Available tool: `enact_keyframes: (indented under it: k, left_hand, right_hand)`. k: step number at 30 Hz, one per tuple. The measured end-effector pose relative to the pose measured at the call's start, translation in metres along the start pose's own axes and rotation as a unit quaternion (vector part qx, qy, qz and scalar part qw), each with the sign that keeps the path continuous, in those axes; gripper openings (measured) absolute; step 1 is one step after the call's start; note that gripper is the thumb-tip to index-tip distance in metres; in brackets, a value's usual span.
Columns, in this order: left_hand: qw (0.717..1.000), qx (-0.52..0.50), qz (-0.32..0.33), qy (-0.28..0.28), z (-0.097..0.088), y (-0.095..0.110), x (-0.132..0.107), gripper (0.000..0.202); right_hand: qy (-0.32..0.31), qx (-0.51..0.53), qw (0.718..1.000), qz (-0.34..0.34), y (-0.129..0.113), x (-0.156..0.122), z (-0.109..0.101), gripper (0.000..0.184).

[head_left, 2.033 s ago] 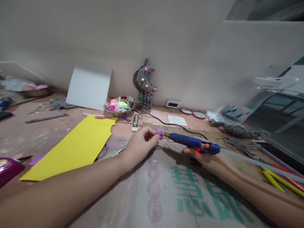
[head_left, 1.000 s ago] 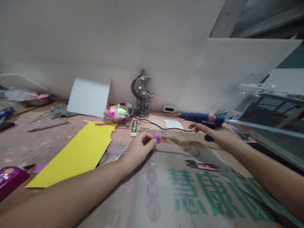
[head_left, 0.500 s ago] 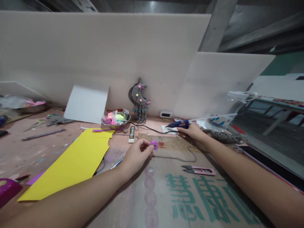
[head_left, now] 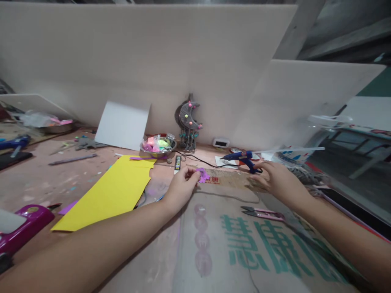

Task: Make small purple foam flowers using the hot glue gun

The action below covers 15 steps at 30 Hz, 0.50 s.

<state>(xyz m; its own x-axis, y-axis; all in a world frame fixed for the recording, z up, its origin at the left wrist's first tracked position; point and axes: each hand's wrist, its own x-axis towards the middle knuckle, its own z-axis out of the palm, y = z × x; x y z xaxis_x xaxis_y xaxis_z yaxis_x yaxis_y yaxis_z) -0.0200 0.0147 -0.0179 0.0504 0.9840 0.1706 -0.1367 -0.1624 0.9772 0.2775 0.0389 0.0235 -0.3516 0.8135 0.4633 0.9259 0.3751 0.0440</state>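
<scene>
nearest, at the left edge of the view, lies a magenta tool [head_left: 33,221] with a white part. across the foreground spreads a brown sheet [head_left: 214,244] printed with large green characters: 慧康 can be read, and the next one is partly covered by the right forearm. beside them runs a column of faded pinkish discs [head_left: 202,240], their characters too faint to make out. pink-handled snips [head_left: 269,214] lie on the sheet, and a yellow sheet of paper [head_left: 106,191] rests to its left.

the left hand [head_left: 183,185] pinches a purple flower-shaped piece [head_left: 203,175] between thumb and fingers, held above the sheet, just in front of small red print [head_left: 214,180] that is too blurred to read fully. the right hand [head_left: 273,177] has its thumb and fingers parted by the handle of a blue glue gun [head_left: 240,156]; whether they touch it i cannot tell. the gun's nozzle is over a white paper square [head_left: 226,162].

farther back are a small case [head_left: 178,162] with an illegible black and yellow label, a metal bowl [head_left: 150,154] of colourful bagged lumps, a white device [head_left: 220,143] whose dark screen shows nothing readable, and a grey crescent ornament [head_left: 185,118].
</scene>
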Motion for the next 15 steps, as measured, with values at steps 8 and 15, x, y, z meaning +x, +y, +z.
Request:
enact_keyframes:
  k: [8,15]
  left_hand:
    - [0.999,0.032,0.015,0.022,-0.003,0.008,-0.003,0.021]
    - [0.998,0.048,0.026,0.018,-0.004,0.004,-0.001,0.021]
  right_hand:
    - [-0.136,0.209,0.964,-0.091,-0.117,0.008,-0.003,0.027]
    - [-0.102,0.267,0.955,-0.076,-0.143,0.013,0.032,0.011]
